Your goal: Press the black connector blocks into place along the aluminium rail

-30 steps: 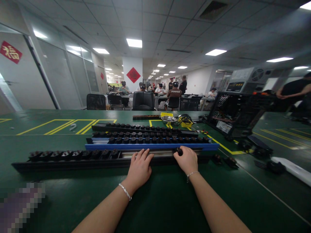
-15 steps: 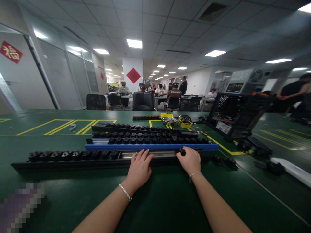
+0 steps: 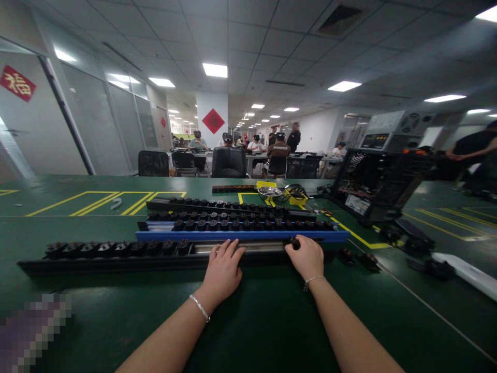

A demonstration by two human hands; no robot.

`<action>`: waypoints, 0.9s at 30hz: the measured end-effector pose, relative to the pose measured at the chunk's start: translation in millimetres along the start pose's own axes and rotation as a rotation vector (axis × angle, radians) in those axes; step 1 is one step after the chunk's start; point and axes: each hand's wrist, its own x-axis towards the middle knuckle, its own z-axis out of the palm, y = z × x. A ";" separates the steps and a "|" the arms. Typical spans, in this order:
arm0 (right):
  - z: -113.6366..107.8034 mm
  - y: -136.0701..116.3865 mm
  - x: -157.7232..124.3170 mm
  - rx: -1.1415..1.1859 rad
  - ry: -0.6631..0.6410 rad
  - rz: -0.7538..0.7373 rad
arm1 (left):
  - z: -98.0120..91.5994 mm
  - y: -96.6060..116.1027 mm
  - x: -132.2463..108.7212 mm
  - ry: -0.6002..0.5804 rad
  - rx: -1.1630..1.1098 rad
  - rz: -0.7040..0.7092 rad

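Resting the left hand (image 3: 222, 272) flat on the front edge of the long black metal rail (image 3: 108, 261), fingers slightly spread, clasping nothing. Lying crosswise on the green table mat (image 3: 248, 321), that rail, as seen from the head view. Pinching with the right hand (image 3: 308, 258) a small black cylindrical socket (image 3: 295, 242) seated in the rail's silver channel, toward the rail's right end; fingers curled in on it, thumb contact hidden behind the knuckles.

Filling the rail's left half: a row of matching black sockets (image 3: 116, 247). Just behind the rail: a blue-edged socket rail (image 3: 240, 234), with further black socket rails (image 3: 217, 206) behind that. Just off the rail's right end: loose black pieces (image 3: 345, 254). Well beyond that end, farther back: an open black computer case (image 3: 373, 184).

Judging by looks: rail stiff and fairly heavy, unlikely to flex, best steadied or lifted by two holds well apart along its length. Socket probably hard, light, smooth-sided steel, not fragile but prone to slip and roll if released; best taken by its round sides between thumb and forefinger, pulled straight along or off the channel rather than twisted sideways.
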 end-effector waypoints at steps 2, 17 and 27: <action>-0.9 1.7 0.2 -0.007 -0.002 0.008 | 0.2 -0.2 -0.2 -0.002 -0.002 0.002; -4.6 6.9 2.4 -0.030 -0.008 0.057 | 0.2 -0.4 0.2 -0.009 -0.004 0.000; -1.8 14.9 4.0 -0.050 0.012 0.065 | -2.1 0.1 0.3 -0.021 0.003 -0.001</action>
